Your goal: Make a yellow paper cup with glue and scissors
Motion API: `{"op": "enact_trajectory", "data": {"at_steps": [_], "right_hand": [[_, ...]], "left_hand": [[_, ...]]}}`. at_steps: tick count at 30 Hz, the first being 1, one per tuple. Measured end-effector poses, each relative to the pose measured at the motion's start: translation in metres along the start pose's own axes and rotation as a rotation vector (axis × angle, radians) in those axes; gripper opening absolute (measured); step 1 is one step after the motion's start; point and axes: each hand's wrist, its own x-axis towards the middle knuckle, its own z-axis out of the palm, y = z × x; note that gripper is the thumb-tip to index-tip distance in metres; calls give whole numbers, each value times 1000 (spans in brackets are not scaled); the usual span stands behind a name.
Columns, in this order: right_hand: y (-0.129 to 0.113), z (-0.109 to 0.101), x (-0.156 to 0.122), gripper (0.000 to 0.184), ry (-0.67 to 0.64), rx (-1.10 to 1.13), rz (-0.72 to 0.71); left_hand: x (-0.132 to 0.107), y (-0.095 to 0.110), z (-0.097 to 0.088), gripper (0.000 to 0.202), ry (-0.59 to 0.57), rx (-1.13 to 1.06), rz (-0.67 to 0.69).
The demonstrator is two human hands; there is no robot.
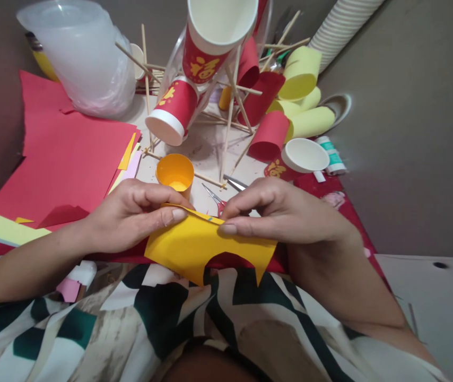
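A piece of orange-yellow paper (198, 246) with a curved cut-out in its lower edge hangs over the table's near edge, above my lap. My left hand (131, 212) pinches its upper left edge between thumb and fingers. My right hand (278, 212) pinches the upper right edge the same way. Both thumbs press along the paper's top edge, which looks folded over. Just beyond my hands stands an orange paper tube (175, 173), and scissors with red handles (220, 199) lie partly hidden behind my right fingers.
Red paper sheets (67, 154) and yellow scraps lie at the left. A structure of wooden sticks (230, 111), red paper cups (173, 109) and red and yellow paper rolls (302, 71) fills the middle back. A bag of clear plastic lids (79, 58) sits at back left, a glue stick (332, 154) at right.
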Motion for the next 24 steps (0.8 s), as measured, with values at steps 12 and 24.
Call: {"op": "enact_trajectory", "data": {"at_steps": [12, 24], "right_hand": [[5, 14, 13, 24, -31, 310, 93], [6, 25, 15, 27, 41, 452, 137]], "left_hand": [[3, 4, 0, 17, -10, 101, 76], [1, -3, 4, 17, 2, 29, 147]]}}
